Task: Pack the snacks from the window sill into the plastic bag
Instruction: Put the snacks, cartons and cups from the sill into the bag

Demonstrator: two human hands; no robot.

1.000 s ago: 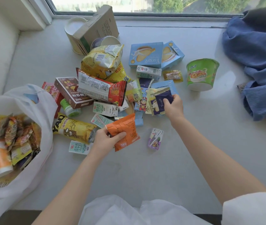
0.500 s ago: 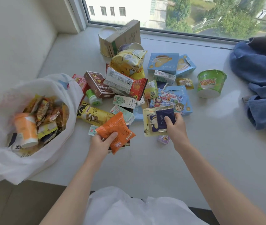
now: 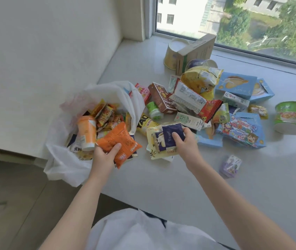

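My left hand grips a crinkled orange foil snack packet at the rim of the white plastic bag, which sags open over the sill's edge, part-filled with packets and an orange cup. My right hand pinches a pale yellow and navy wrapper stack beside it. More boxes and pouches crowd the white window sill, under a bright window.

- "Yuogee" was printed in pale letters on the dark blue packet.
- "YAO" was printed in bold black letters on the yellow snack bag, at ten o'clock from the blue packet.
- Other print was too blurred to be read.
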